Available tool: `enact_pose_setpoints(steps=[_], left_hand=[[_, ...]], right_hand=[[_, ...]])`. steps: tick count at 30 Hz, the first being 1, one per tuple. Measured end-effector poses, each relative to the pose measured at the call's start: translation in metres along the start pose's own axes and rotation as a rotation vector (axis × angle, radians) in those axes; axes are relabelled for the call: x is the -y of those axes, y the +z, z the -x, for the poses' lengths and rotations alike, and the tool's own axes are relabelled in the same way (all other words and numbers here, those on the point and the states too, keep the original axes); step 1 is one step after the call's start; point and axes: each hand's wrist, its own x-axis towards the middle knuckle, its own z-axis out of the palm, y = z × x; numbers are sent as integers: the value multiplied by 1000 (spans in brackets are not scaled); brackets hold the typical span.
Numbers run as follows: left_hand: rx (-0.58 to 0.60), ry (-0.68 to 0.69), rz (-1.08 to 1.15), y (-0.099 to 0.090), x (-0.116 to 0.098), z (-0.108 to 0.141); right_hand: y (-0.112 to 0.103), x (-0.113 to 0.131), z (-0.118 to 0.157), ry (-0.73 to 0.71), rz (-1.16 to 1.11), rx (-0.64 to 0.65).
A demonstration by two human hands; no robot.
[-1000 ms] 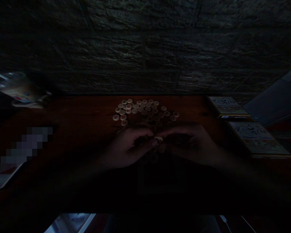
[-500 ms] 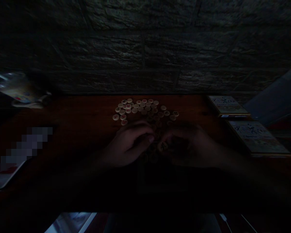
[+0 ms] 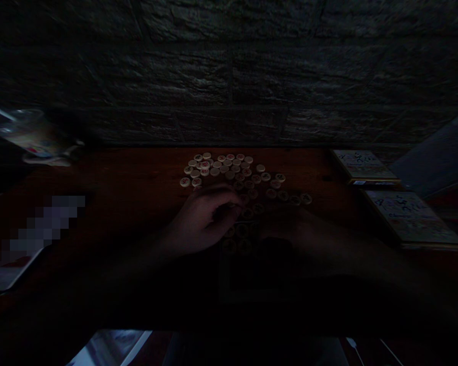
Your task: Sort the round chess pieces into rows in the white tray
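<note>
Round wooden Chinese chess pieces (image 3: 230,175) lie spread over the dark wooden table (image 3: 137,178), some with red or dark characters and some blank side up. My left hand (image 3: 208,216) rests at the near left of the spread, its fingers curled round toward the thumb. Whatever may sit between those fingertips is too dark to make out. Across from it, my right hand (image 3: 293,226) is low over the table and deep in shadow, with its fingers hardly visible. A few dim pieces (image 3: 243,231) lie between the two hands.
Two flat boxes (image 3: 412,216) with printed lids lie on the right. A plastic drink cup (image 3: 34,134) with a straw stands at the far left, and a pixelated flat object (image 3: 46,229) lies nearer. A stone wall (image 3: 229,76) rises behind the table.
My right hand has lowered and shifted, uncovering pieces on the right side. The dark-lettered piece by its fingers no longer shows there. The left hand keeps nearly the same curl.
</note>
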Motion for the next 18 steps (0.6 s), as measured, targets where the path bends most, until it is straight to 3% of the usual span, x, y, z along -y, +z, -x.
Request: enact_pose_setpoints(steps=[14,18], left_hand=[[0,-16,-14,0,2,0],[-5,-5,-10,-1,2,0]], right_hand=[[0,-2,1,-76,57,-41],[-3,-3,2,-60,87,-3]])
